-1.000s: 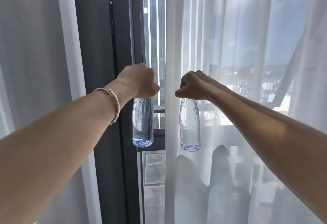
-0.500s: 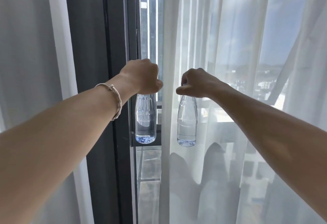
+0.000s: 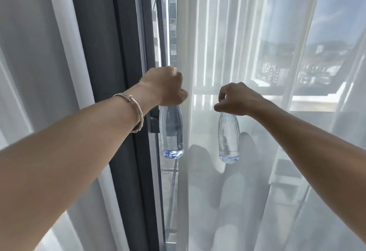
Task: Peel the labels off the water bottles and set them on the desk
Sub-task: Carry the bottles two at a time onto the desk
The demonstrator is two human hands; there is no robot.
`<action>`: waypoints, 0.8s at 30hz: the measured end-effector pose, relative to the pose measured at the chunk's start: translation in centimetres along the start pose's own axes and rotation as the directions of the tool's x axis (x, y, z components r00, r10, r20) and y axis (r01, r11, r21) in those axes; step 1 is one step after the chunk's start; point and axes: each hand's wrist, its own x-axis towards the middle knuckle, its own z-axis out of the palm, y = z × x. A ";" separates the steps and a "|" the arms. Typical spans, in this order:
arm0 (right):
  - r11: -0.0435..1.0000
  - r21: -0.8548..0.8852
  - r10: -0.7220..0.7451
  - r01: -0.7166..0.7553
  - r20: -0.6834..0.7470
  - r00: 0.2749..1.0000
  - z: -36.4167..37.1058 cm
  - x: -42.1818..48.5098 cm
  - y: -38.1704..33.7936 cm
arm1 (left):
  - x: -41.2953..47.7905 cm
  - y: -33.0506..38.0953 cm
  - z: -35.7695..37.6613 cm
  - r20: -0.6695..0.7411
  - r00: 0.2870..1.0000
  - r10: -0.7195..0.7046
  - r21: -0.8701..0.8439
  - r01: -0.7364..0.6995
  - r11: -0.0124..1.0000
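Observation:
Two clear plastic water bottles hang upright in the air in front of a window. My left hand (image 3: 165, 88) is closed over the top of the left bottle (image 3: 171, 131), hiding its cap. My right hand (image 3: 236, 99) pinches the cap of the right bottle (image 3: 228, 137) from above. Both bottles hold water and show no label on the sides I see. Both arms are stretched out forward, and the left wrist wears a thin beige bracelet. No desk is in view.
A dark window frame (image 3: 122, 52) runs vertically just left of the left bottle. A sheer white curtain (image 3: 247, 32) hangs behind the right bottle, and a grey curtain (image 3: 39, 52) covers the left. Buildings show through the glass at the right.
The view has shifted, with the hands now a little further apart. Both hands keep the same hold on the bottles, which still hang upright.

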 end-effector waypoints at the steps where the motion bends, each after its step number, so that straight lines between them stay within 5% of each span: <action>1: 1.000 0.018 0.001 -0.002 0.011 1.000 0.7 -0.1 0.3 | -0.3 -0.1 0.2 0.009 1.000 0.006 0.021 -0.006 1.000; 11: 0.998 0.054 -0.047 0.046 0.032 0.998 1.6 -2.0 -1.7 | -4.3 -1.1 -2.4 0.018 1.000 0.003 0.093 -0.005 0.996; 24: 0.965 0.062 -0.254 0.256 -0.044 0.966 -1.1 -10.6 -16.8 | -20.4 -9.3 -10.9 -0.059 0.988 -0.142 0.149 0.149 0.977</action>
